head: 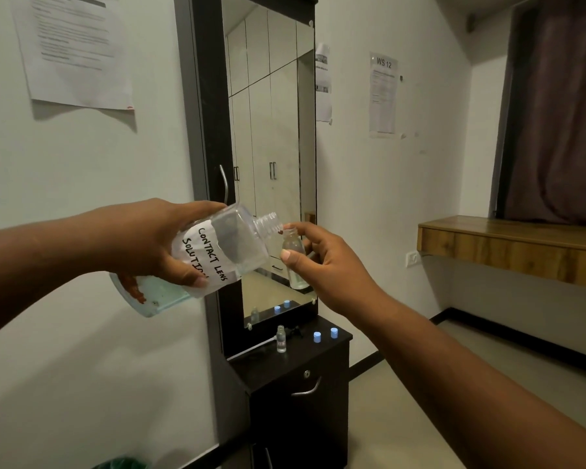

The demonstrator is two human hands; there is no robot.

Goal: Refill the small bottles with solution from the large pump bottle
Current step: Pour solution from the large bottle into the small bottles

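My left hand (149, 238) grips the large clear bottle (217, 252), labelled "CONTACT LENS SOLUTION". It is tilted with its open threaded neck toward the right, and its pump is off. Clear liquid pools at its lower end. My right hand (322, 265) holds a small clear bottle (293, 258) upright, its open mouth just under the large bottle's neck. A little liquid sits at the small bottle's bottom. Another small open bottle (281, 339) stands on the black cabinet (318, 367) below, beside two blue caps (317, 337) (334, 332).
A tall mirror (271, 147) in a black frame rises behind the cabinet. A white tube, likely the pump's, lies on the cabinet top (251, 348). A wooden shelf (508, 245) juts from the right wall under a dark curtain. Papers hang on the walls.
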